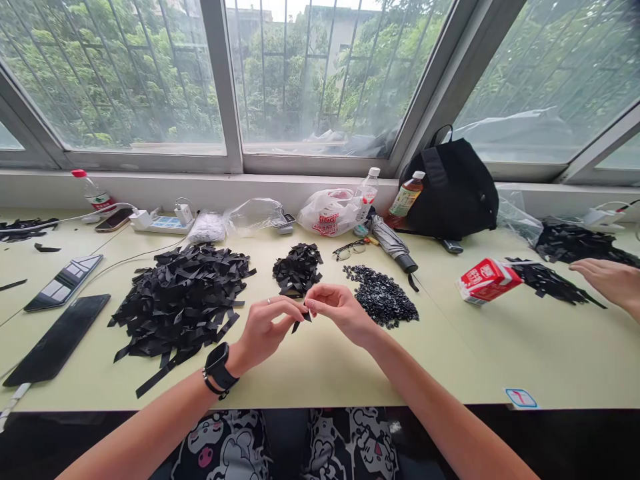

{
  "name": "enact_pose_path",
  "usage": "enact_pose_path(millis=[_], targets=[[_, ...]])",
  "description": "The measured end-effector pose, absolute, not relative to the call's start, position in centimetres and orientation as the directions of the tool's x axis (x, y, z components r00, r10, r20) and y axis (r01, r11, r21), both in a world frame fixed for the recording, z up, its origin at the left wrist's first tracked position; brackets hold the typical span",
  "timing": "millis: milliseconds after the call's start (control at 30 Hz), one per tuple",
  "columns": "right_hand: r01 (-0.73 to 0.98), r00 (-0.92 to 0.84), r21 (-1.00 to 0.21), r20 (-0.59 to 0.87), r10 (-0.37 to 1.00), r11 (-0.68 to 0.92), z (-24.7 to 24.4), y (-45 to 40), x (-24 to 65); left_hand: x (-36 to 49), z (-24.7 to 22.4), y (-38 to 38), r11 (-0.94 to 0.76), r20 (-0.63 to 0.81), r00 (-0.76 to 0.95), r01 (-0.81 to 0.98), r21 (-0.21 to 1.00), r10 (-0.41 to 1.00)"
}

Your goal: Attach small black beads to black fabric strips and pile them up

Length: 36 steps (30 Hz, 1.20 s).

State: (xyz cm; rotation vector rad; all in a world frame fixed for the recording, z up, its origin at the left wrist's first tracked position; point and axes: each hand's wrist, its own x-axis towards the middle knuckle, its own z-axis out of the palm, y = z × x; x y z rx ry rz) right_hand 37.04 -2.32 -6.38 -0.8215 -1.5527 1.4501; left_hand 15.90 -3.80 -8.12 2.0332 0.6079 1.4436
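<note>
My left hand (267, 330) and my right hand (340, 310) meet fingertip to fingertip over the table. Between them is a short black ribbon strip (300, 323), its ends hanging below the pinched fingers. Whether a small part sits on the ribbon is hidden by the fingertips. Left of my hands lies a large heap of black ribbon strips (180, 303). A smaller heap of ribbon pieces (297, 267) sits just beyond my fingers. To the right of these spreads a pile of tiny shiny black pieces (385, 297), perhaps rings or buckles.
Phones (65, 283) and a dark tablet-like slab (57, 340) lie at left. Along the back stand a power strip (163, 223), plastic bag (327, 213), folded umbrella (393, 240) and black backpack (453, 190). A red carton (487, 281) and another person's hand (607, 283) are at right.
</note>
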Motion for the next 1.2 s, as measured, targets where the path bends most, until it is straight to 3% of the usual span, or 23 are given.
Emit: enact_pose_path(millis=[600, 1200], targets=[[-0.145, -0.463, -0.989, 0.096, 0.881, 0.031, -6.72, -2.54, 36.74, 15.11, -8.73, -3.78, -0.845, 0.776, 0.346, 0.118, 0.522, 0.528], [-0.143, -0.443, -0.985, 0.151, 0.884, 0.097, -6.54, -2.72, 36.65, 15.82, -8.28, -3.86, -0.797, 0.759, 0.248, 0.22, 0.562, 0.603]])
